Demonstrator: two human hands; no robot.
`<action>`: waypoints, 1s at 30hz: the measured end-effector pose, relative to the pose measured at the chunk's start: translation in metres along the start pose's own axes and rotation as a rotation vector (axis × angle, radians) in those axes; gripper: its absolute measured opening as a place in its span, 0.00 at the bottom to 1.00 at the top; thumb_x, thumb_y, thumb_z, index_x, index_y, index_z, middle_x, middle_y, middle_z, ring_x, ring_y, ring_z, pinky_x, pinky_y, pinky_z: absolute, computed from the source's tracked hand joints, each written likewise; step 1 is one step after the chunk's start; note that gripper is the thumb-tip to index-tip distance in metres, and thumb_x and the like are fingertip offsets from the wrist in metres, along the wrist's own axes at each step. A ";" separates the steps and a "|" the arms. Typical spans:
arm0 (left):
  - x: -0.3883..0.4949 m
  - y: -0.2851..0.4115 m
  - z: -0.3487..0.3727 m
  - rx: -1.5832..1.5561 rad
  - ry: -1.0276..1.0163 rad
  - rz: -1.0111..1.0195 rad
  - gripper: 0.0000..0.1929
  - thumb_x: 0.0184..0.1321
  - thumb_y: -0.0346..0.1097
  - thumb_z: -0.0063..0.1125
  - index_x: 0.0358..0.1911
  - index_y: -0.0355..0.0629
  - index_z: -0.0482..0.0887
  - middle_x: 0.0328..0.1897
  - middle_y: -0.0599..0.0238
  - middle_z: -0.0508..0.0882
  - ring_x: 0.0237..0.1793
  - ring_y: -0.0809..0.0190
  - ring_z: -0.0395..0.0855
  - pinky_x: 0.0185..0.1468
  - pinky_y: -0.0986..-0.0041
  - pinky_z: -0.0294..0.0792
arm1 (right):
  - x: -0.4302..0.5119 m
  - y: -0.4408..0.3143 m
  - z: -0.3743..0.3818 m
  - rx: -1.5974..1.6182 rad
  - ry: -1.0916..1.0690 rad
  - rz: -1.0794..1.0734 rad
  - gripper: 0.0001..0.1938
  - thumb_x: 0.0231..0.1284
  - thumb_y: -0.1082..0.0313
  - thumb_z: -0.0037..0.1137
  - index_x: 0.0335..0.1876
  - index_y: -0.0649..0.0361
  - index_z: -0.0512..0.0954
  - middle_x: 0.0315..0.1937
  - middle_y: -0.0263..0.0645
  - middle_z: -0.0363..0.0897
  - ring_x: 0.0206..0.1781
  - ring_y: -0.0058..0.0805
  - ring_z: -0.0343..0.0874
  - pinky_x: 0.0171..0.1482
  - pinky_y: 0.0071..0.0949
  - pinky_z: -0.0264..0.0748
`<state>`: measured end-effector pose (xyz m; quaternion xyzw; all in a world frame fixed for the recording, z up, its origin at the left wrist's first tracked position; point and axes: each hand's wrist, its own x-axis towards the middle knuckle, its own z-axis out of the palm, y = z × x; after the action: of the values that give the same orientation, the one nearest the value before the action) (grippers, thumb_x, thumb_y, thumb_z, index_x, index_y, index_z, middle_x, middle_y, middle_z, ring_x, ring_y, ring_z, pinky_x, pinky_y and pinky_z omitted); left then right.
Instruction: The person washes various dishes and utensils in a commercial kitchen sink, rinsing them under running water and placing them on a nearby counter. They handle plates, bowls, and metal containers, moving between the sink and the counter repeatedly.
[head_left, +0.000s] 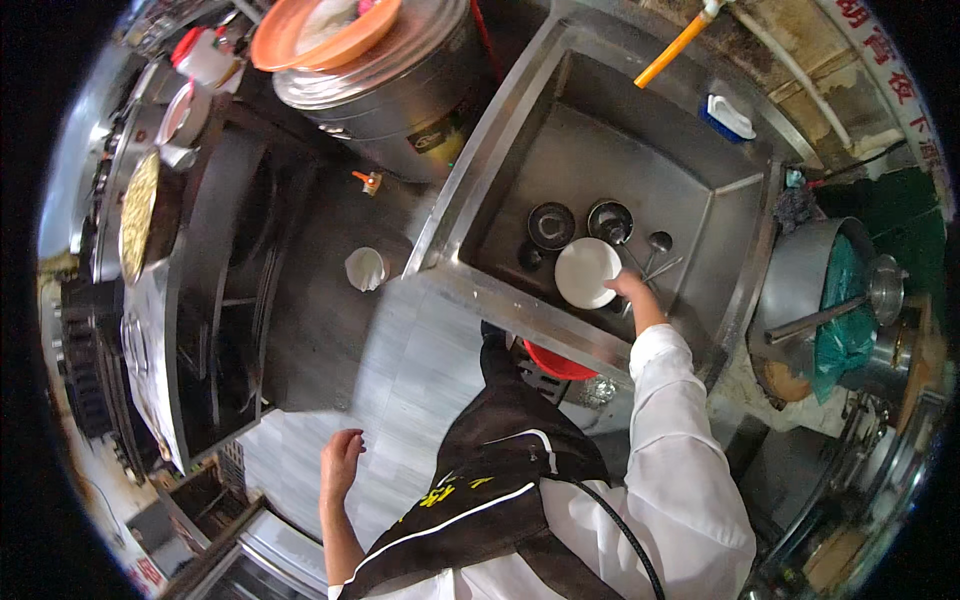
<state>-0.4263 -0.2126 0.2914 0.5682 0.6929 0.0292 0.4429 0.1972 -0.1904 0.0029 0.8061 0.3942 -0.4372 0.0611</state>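
Note:
Inside the steel sink, my right hand (628, 286) grips the right rim of a white round dish (588, 273), perhaps a plate or shallow bowl. Just beyond it, two small dark bowls (551, 226) rest on the sink floor, the right one with a spoon or ladle in it. Right of the dish lie a dark ladle (660, 241) and several thin utensils (664, 267), partly covered by my hand. A small dark round item (530, 256) is left of the dish. My left hand (343, 459) hangs over the floor, empty, fingers loosely bent and slightly apart.
The steel sink (517, 306) has an orange-yellow spout (671, 49) above and a blue-white scrub brush (726, 118) on its far ledge. A large steel drum (390, 112) carries an orange basin (375, 34). At right stands a metal pot (795, 270); a red basin (559, 361) sits below the sink.

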 end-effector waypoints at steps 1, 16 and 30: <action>0.016 0.000 -0.008 0.034 -0.020 -0.001 0.10 0.61 0.33 0.51 0.40 0.34 0.80 0.32 0.54 0.82 0.31 0.61 0.82 0.37 0.71 0.73 | 0.004 -0.004 0.007 0.090 -0.013 0.119 0.27 0.47 0.51 0.62 0.42 0.71 0.76 0.34 0.50 0.80 0.32 0.39 0.81 0.31 0.37 0.78; 0.262 0.137 -0.068 -0.028 -0.220 0.310 0.08 0.61 0.28 0.49 0.40 0.33 0.80 0.31 0.60 0.81 0.32 0.67 0.81 0.37 0.78 0.72 | -0.058 -0.094 -0.030 -0.327 0.486 0.001 0.12 0.59 0.69 0.39 0.39 0.61 0.77 0.32 0.47 0.81 0.32 0.46 0.80 0.36 0.46 0.73; 0.296 0.426 0.122 -0.374 -1.021 0.287 0.40 0.54 0.48 0.62 0.64 0.32 0.57 0.53 0.53 0.74 0.54 0.57 0.74 0.51 0.68 0.70 | -0.144 -0.155 -0.152 1.462 0.277 -0.047 0.11 0.54 0.66 0.56 0.40 0.62 0.76 0.24 0.28 0.75 0.18 0.12 0.66 0.16 0.14 0.57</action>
<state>-0.0120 0.1217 0.2777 0.5105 0.2895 -0.0673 0.8069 0.1456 -0.1011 0.2419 0.6802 0.0241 -0.4835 -0.5504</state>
